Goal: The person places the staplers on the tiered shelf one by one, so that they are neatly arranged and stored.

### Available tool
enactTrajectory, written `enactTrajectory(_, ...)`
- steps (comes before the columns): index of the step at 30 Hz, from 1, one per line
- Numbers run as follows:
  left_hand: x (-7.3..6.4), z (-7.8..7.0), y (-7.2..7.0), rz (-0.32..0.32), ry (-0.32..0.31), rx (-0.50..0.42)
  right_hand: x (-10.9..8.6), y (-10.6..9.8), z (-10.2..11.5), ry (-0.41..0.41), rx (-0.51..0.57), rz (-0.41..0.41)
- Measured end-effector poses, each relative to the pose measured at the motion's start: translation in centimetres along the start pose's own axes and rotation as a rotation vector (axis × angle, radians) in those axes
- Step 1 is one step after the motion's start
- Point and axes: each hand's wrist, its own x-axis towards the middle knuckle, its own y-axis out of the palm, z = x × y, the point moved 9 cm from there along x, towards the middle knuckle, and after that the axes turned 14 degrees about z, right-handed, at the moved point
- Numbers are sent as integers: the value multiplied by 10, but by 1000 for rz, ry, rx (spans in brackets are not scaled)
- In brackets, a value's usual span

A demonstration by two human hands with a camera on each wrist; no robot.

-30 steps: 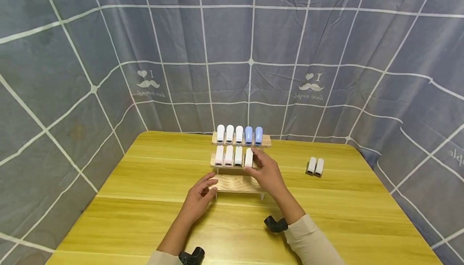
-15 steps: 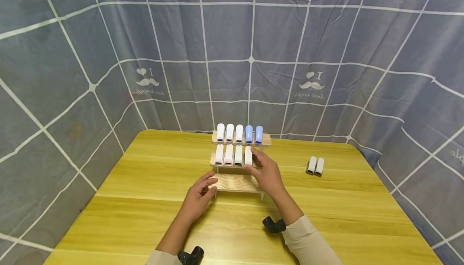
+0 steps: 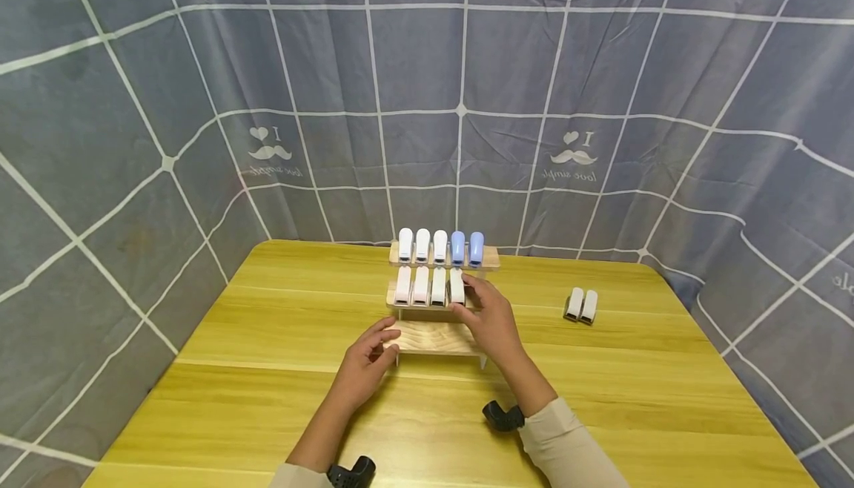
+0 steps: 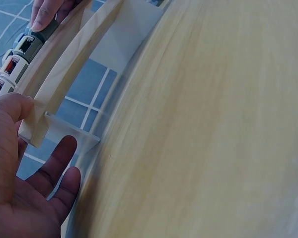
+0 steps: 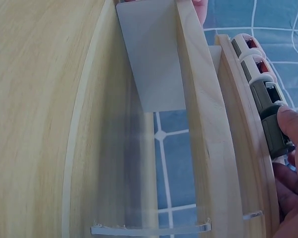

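My right hand pinches a small white-topped stapler at the right end of the middle row. In the right wrist view its dark grey body sits against the neighbouring stapler, with the thumb on its near end. My left hand grips the left end of the stand's lowest wooden shelf between thumb and a finger; its other fingers spread below, as the left wrist view shows. Along the middle shelf, two pinkish-white staplers and a white one stand left of the held one.
On the top shelf stand three white staplers and two blue ones. Two more white staplers lie side by side on the wooden table, right of the stand. A grey checked curtain hangs behind and along both sides.
The stapler in my right hand has shifted slightly back and upright, into line with the middle row; its dark front now shows. My left hand stays at the shelf end.
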Motion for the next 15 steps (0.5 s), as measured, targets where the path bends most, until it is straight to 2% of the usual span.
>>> enactTrajectory(3, -2, -6, 0, -7, -13, 2, 0, 1, 0, 4, -7, -4)
enactTrajectory(10, -8, -38, -3, 1, -16, -3, -2, 4, 0, -30, -62, -59)
enactTrajectory(15, -9, -42, -3, 1, -18, -3, -3, 4, 2, -65, -86, -87)
